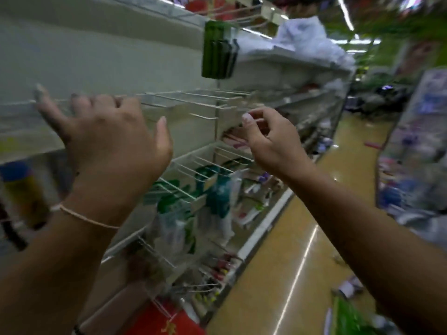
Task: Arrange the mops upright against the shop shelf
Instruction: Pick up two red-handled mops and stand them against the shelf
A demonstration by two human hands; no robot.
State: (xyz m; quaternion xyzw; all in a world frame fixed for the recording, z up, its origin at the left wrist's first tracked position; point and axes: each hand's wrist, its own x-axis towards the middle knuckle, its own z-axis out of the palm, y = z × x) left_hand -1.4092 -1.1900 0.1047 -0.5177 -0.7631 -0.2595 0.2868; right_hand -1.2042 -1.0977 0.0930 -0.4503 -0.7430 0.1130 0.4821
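No mop shows in this blurred head view. The shop shelf (169,68) runs along the left, with a pale back panel and rows of white wire hooks (193,97). My left hand (108,139) is raised in front of the upper hooks with its fingers spread, the fingertips at the wire row, and it holds nothing. My right hand (268,139) is raised beside it near a hook end. Its fingers are loosely curled towards the thumb, and I see nothing between them.
A dark green packet (217,52) hangs from an upper hook. Packaged goods (212,197) hang on the lower hooks, with white bags (307,37) on the top shelf. The yellow aisle floor (290,250) runs on the right, with litter, and another rack (418,141) stands at far right.
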